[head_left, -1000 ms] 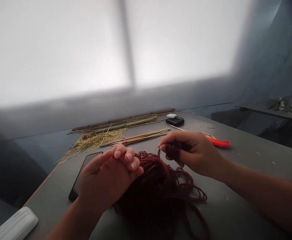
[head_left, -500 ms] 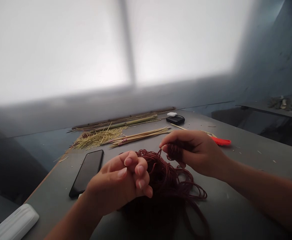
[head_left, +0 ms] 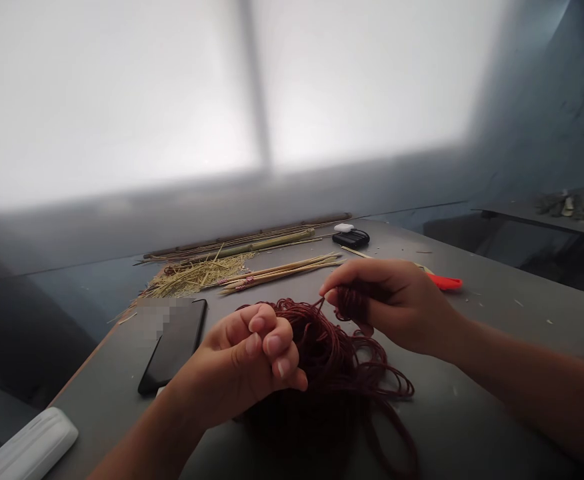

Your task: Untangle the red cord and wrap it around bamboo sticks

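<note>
1. Dark red cord heap [head_left: 333, 337] on the tabletop [head_left: 492, 373], lower centre of the frame, between the two hands; lower part in deep shadow, left part covered by the left hand [head_left: 252, 363].

2. Small wound bundle [head_left: 351, 305] of similar cord, a little right of the frame centre, clamped in the right hand [head_left: 397, 307] under the bent fingers. Long axis partly hidden by these fingers, so not possible to tell with certainty.

3. Single strand [head_left: 321, 302] pinched between thumb and forefinger of the right hand, at the left side of the bundle. From this pinch, running steeply down and slightly left, to the top of the heap. Main relation: heap below the right fingertips, only a short piece of strand visible between.

4. For the strand, right hand nearer, in direct contact. Left hand apart from it, toward the lower left, fingers loosely curled near the thumb. No cord visible inside; impossible to tell whether thumb and fingers meet, or whether touching the heap.

5. Above the heap, thin sticks [head_left: 282, 273], long axis rising gently to the right; behind the right hand, red handle [head_left: 445, 283].
</note>
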A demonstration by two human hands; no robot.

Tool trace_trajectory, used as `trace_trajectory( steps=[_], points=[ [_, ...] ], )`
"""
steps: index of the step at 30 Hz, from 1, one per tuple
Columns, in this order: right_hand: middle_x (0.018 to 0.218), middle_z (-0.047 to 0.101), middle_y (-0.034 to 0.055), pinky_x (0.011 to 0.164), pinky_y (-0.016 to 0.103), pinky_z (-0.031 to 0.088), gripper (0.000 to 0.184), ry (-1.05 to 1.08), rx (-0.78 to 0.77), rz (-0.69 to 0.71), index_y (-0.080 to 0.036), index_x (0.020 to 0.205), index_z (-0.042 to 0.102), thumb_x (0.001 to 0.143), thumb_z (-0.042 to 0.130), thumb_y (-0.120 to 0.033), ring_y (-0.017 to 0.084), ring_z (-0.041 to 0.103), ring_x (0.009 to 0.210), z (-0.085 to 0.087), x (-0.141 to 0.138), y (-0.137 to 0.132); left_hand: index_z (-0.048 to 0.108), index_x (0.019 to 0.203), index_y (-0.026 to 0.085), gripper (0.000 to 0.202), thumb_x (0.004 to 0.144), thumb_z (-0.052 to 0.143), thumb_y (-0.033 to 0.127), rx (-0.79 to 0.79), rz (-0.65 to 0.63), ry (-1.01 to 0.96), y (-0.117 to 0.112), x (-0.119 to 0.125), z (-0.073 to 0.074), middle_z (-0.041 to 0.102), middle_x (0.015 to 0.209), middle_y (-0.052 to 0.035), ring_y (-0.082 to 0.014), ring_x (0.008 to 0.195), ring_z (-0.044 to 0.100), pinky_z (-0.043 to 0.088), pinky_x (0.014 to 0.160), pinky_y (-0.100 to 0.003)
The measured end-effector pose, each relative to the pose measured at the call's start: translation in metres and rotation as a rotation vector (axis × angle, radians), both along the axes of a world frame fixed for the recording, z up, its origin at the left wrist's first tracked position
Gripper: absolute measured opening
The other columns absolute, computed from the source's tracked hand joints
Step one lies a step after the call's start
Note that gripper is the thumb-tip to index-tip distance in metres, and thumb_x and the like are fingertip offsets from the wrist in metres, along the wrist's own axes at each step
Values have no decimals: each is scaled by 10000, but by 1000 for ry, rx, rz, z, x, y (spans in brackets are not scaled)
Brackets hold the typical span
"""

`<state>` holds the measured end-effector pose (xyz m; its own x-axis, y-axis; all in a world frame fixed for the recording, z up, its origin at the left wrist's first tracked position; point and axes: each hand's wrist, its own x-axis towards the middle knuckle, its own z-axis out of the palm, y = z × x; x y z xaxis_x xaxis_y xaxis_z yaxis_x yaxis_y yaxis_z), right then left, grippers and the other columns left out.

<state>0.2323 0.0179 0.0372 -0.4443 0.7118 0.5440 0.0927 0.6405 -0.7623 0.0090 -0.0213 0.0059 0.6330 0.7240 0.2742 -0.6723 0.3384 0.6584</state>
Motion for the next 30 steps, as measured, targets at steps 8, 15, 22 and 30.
trace_trajectory(
  steps=[8,15,22,30],
  points=[
    [618,633,-12,418,200,445,91,3,-16,-5,-172,840,705,842,688,-261,72,501,437,1,0,-1,612,788,151,158,839,760,134,9,65,48,0,2,1,612,696,47,-94,674,688,598,787,-298],
    [618,616,-4,404,191,441,102,-12,-12,7,-167,854,703,862,666,-262,77,508,453,1,1,0,593,767,177,202,799,790,148,-7,107,81,0,2,2,491,570,86,-91,600,636,596,749,-284],
    [636,628,-2,441,202,451,90,9,-34,10,-168,837,702,849,683,-255,78,506,464,2,-1,-2,621,766,217,169,828,774,251,-6,176,132,4,-1,2,317,417,113,-102,572,569,588,754,-264],
    [646,648,15,447,188,442,87,-61,-5,2,-166,819,709,824,673,-245,99,551,524,3,0,-3,600,773,214,295,774,800,432,509,671,622,-2,11,-10,680,798,-10,-168,791,608,496,777,-280]
  ],
)
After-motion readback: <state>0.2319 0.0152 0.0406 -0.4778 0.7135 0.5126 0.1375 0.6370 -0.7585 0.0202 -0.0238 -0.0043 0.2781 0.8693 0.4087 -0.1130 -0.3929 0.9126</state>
